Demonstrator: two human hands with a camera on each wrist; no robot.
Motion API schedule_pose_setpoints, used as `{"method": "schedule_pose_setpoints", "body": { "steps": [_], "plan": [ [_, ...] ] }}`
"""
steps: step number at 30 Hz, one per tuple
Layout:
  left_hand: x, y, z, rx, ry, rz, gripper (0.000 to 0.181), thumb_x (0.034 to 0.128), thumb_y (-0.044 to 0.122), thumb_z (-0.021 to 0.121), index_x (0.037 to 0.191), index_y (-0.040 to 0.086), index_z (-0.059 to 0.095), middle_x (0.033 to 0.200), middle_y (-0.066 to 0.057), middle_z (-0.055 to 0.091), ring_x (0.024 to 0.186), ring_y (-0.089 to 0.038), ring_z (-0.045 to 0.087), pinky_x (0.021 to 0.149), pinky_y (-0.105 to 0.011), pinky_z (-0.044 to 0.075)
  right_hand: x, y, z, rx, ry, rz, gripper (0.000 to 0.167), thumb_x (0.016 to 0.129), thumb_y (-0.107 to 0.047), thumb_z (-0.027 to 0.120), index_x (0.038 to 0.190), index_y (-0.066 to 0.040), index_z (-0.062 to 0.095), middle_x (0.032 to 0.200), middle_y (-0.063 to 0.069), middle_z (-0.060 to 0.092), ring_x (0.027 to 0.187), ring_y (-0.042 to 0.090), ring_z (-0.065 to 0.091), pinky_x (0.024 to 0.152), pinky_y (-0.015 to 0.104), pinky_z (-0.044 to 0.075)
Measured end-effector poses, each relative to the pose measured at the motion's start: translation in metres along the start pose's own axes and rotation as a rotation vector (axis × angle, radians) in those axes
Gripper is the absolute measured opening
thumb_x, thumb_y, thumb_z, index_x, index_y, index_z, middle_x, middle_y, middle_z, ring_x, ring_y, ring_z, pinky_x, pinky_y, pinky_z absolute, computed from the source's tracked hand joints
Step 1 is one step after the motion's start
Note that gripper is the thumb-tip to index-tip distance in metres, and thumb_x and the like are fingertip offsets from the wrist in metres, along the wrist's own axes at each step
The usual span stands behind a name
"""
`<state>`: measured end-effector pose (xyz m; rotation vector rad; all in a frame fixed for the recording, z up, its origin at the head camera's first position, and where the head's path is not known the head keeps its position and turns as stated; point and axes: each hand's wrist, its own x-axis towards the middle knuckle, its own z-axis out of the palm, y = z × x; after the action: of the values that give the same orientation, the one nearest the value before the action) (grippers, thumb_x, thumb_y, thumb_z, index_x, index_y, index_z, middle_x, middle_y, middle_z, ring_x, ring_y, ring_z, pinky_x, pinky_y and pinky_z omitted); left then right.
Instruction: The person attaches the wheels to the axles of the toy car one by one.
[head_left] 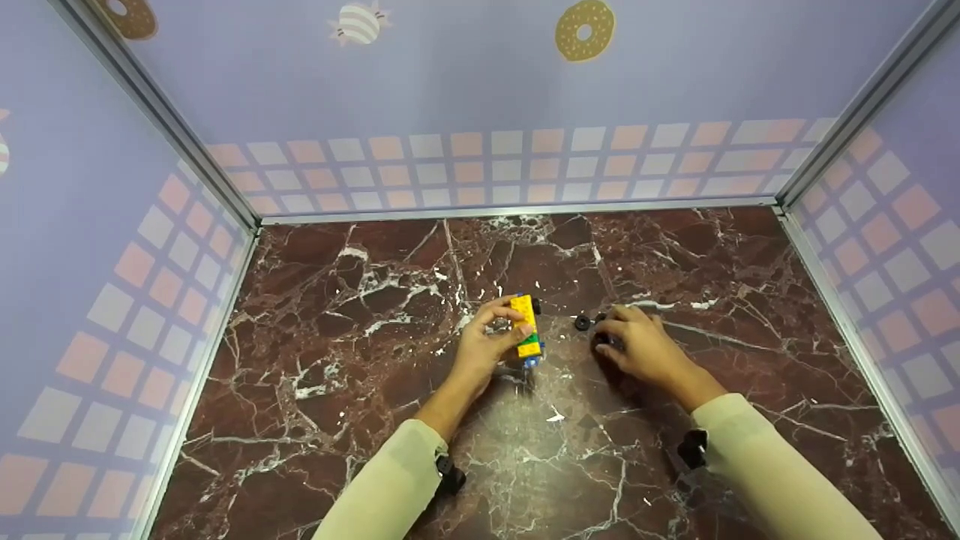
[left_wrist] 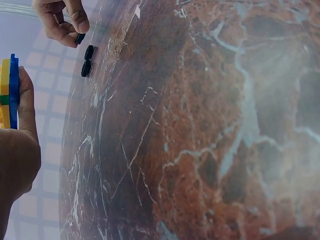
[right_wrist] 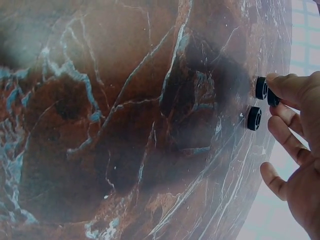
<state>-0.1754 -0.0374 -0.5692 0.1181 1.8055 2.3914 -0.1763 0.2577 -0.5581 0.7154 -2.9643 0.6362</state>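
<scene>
My left hand (head_left: 480,346) grips a small toy vehicle of building bricks (head_left: 526,319), yellow on one face with a green band and blue parts. A black wheel (head_left: 535,306) shows on the vehicle's right side. In the left wrist view, fingers lie along the blue side of the brick vehicle (left_wrist: 13,92). To the right, my right hand (head_left: 641,345) is low over the table and pinches a black toy wheel (right_wrist: 272,98) between thumb and finger. Two more black wheels (right_wrist: 254,119) stand on the table close to those fingertips; one loose wheel (head_left: 583,322) shows clearly in the head view.
The table (head_left: 360,420) has a dark red marble pattern with white veins. Lilac panels enclose it at the back (head_left: 465,97), left (head_left: 90,225) and right (head_left: 892,180). Dark devices are strapped at the left wrist (head_left: 450,476) and right wrist (head_left: 691,450).
</scene>
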Motion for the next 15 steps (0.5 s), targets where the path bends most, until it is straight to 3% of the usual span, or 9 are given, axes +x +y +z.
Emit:
{"method": "schedule_pose_setpoints", "body": {
  "steps": [7,15],
  "plan": [
    [0.0013,-0.0013,0.0001,-0.004,0.001,0.008,0.03,0.0958,-0.005,0.081,0.118,-0.016,0.065,0.164,-0.019,0.048,0.101,-0.024,0.076,0.089,-0.039,0.074,0.0016,-0.0011,-0.0003,0.008,0.028,-0.025,0.029,0.096,-0.017,0.086,0.123,-0.008,0.081,0.122,0.015,0.069,0.118,0.04,0.067,0.091,0.061,0.054],
    [0.0014,-0.0026,-0.0004,0.024,0.004,0.029,0.03,0.0951,-0.003,0.082,0.117,-0.016,0.066,0.163,-0.021,0.05,0.107,-0.024,0.073,0.089,-0.034,0.073,0.0063,-0.0071,-0.0009,0.045,0.059,-0.06,0.029,0.096,-0.016,0.086,0.122,-0.004,0.081,0.119,0.015,0.069,0.112,0.038,0.065,0.084,0.055,0.051]
  ]
}}
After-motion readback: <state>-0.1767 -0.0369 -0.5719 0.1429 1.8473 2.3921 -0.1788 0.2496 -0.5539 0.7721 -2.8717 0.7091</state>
